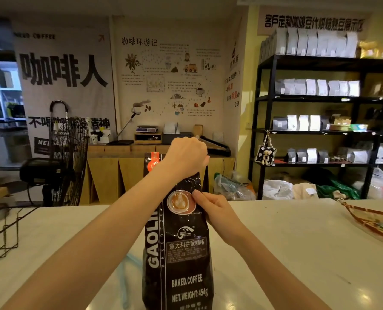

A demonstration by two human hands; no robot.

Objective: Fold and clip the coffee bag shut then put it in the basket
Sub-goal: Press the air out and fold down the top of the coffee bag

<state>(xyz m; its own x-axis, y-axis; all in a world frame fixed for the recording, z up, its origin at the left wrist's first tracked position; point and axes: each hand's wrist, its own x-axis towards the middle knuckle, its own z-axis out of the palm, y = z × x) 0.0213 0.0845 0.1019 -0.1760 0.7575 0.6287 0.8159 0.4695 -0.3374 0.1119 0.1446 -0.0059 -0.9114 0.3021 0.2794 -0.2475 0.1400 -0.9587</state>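
Note:
A tall black coffee bag with white lettering stands upright on the white counter, in the middle of the view. My left hand is closed over the bag's top, gripping the upper edge from above. My right hand holds the bag's right side at mid height, thumb pressed on the front near the round cup picture. A black wire basket sits at the counter's left edge. No clip shows anywhere in the view.
A patterned orange and white packet lies at the counter's right edge. Beyond the counter stand a black fan, a wooden bench with scales, and black shelves of coffee bags.

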